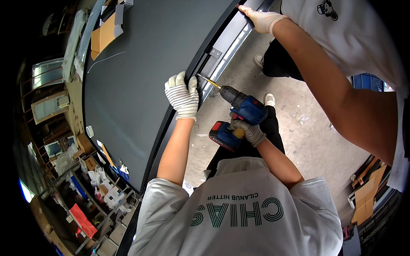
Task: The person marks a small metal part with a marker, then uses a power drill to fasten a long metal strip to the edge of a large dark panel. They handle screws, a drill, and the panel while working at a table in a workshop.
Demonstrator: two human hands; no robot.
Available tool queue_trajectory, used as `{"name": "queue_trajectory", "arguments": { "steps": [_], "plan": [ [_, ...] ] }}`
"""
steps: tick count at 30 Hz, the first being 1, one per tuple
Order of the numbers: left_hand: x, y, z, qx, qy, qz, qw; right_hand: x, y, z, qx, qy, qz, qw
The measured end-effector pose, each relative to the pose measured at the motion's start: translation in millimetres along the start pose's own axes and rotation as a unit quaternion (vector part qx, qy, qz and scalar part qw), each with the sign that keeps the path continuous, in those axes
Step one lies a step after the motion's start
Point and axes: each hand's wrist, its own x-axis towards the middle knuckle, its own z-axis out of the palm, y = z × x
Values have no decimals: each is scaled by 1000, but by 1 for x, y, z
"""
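A blue and black cordless drill is gripped by its handle in my right hand, which wears a pale knitted glove. Its long yellow-shanked bit points up and left, the tip at the inner side of the black frame. Close beside that tip, my left hand in a striped white glove curls over the frame's edge. A small metal plate with screw holes sits on the frame just beyond the bit. Whether the tip meets a screw is too small to tell.
A large dark grey panel spans the left, with an open cardboard box and scissors on it. At upper right a co-worker's gloved hand rests on the frame. Cluttered shelving stands at left; cardboard at right.
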Motion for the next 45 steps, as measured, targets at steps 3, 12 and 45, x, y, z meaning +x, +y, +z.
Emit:
{"name": "queue_trajectory", "arguments": {
  "steps": [3, 12, 45],
  "plan": [
    [-1, 0, 0, 0, 5, 2, 1000, 1, 3, -3, 34, -2, 12, 999],
    [-1, 0, 0, 5, 14, 9, 1000, 0, 12, -4, 38, 6, -2, 999],
    [-4, -62, -34, -372, -77, -349, 857, -24, -8, -5, -139, 51, -93, 985]
  ]
}}
